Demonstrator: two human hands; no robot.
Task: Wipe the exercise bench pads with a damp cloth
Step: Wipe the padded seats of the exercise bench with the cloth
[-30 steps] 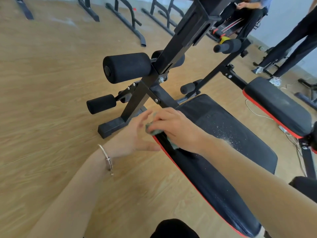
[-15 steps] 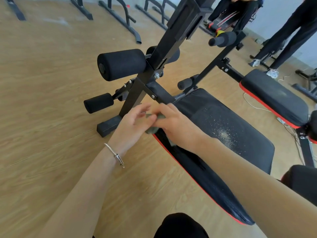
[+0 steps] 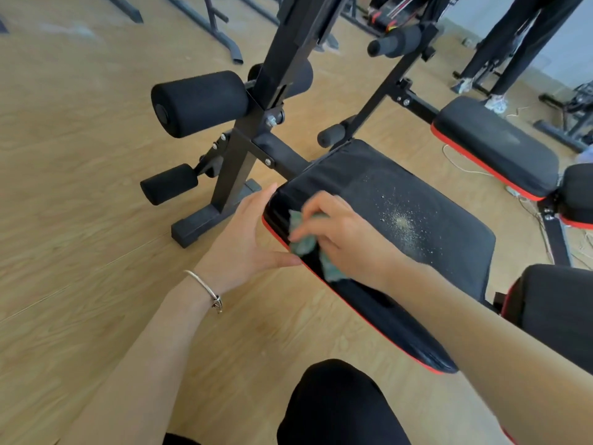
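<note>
A black bench pad with a red lower edge lies in front of me, with pale dust specks near its middle. My right hand grips a crumpled green cloth on the pad's near left corner, where the surface looks wet and shiny. My left hand is beside that corner with fingers straight, its thumb touching the red edge. A silver bracelet is on my left wrist.
The black bench frame with foam rollers rises just beyond the pad. A second bench pad stands at the right, with another pad behind my right arm. Standing people's legs are at the back right. Wooden floor lies to the left.
My right hand has moved with the cloth from the pad's front tip onto its corner surface. My left hand has let go of the cloth and now lies flat beside the edge.
</note>
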